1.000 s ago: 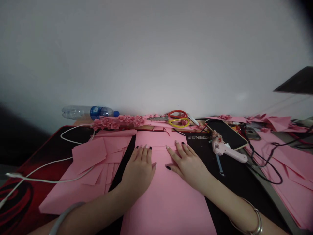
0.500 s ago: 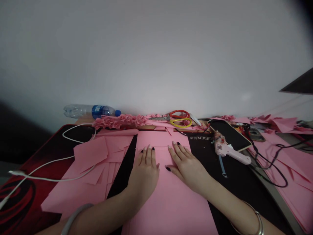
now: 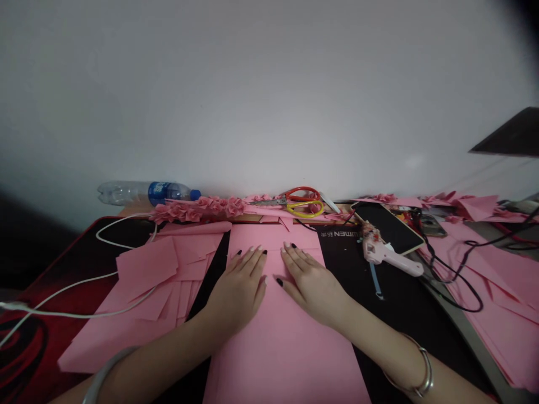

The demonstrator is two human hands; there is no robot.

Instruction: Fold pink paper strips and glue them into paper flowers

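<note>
A long pink paper sheet (image 3: 286, 353) lies in front of me, with a crease running across it near its far end. My left hand (image 3: 240, 286) rests flat on the left side of the paper, fingers stretched out and fingertips at the crease. Opposite it, my right hand (image 3: 311, 283) lies flat on the right side, thumb apart from the fingers, fingertips at the crease too. Neither hand grips anything. Just beyond the paper, scissors (image 3: 303, 202) with one red and one yellow handle lie on pink strips.
Cut pink papers (image 3: 147, 264) with a white cable (image 3: 88, 314) over them lie at left. A plastic bottle (image 3: 147, 192) lies by the wall beside pink paper flowers (image 3: 197, 209). At right are a glue gun (image 3: 391, 255), a dark-screened tablet (image 3: 389, 230), black cables and more pink paper (image 3: 484, 314).
My left hand has shifted slightly outward to the left along the crease. The right hand stays flat near the same spot on the paper. The whole view has shifted a little.
</note>
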